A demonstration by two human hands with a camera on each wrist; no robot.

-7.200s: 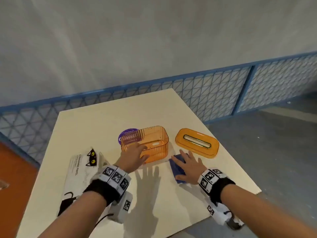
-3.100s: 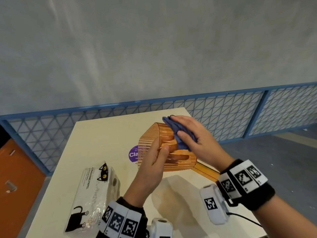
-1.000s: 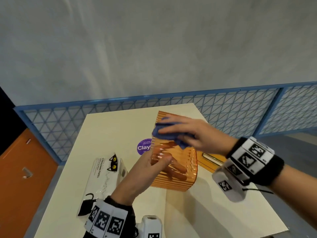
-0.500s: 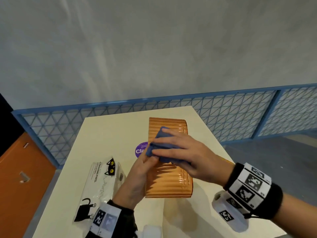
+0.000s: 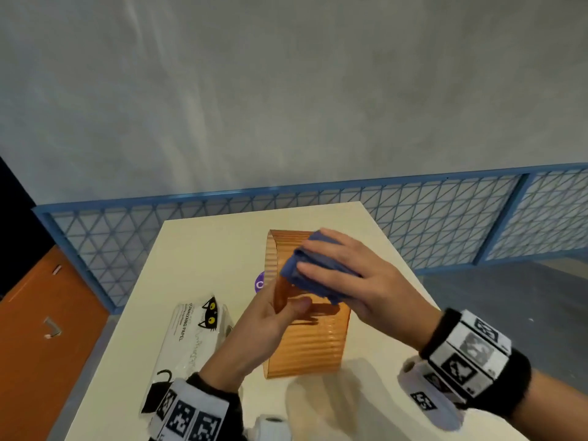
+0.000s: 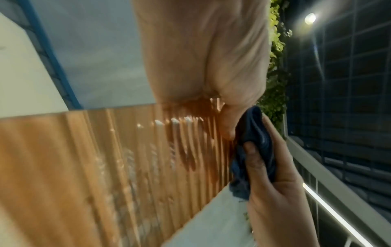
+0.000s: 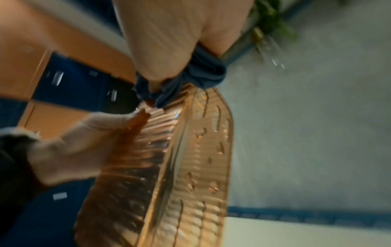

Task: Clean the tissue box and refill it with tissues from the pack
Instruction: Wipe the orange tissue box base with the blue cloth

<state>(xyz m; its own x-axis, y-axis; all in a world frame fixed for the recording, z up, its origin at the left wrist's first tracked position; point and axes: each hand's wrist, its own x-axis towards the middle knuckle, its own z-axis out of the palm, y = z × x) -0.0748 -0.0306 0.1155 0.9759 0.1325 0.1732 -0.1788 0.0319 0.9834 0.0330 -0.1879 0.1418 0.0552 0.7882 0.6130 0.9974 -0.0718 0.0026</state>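
Observation:
The ribbed, see-through orange tissue box (image 5: 305,342) is lifted above the table, its ribbed outside turned up toward me. My left hand (image 5: 270,316) grips its left wall, thumb on the outside and fingers showing through the plastic inside. My right hand (image 5: 346,278) presses a folded blue cloth (image 5: 305,272) onto the upper part of the box, fingers curled over the cloth. The left wrist view shows the box wall (image 6: 105,158) and the cloth (image 6: 256,143) under the right fingers. In the right wrist view the cloth (image 7: 190,80) lies on the box (image 7: 180,175). The tissue pack (image 5: 191,342) with a black cat print lies left of the box.
The cream table (image 5: 206,249) ends at a blue mesh fence (image 5: 445,218) at the far edge and drops to grey floor on the right. A purple round sticker (image 5: 259,283) peeks out behind the box. An orange cabinet (image 5: 38,329) stands at the left. The box's lid is hidden.
Over the last second the box has been turned so its ribbed outside faces up. The right hand with the cloth has slid up along that face, from the middle toward the far end.

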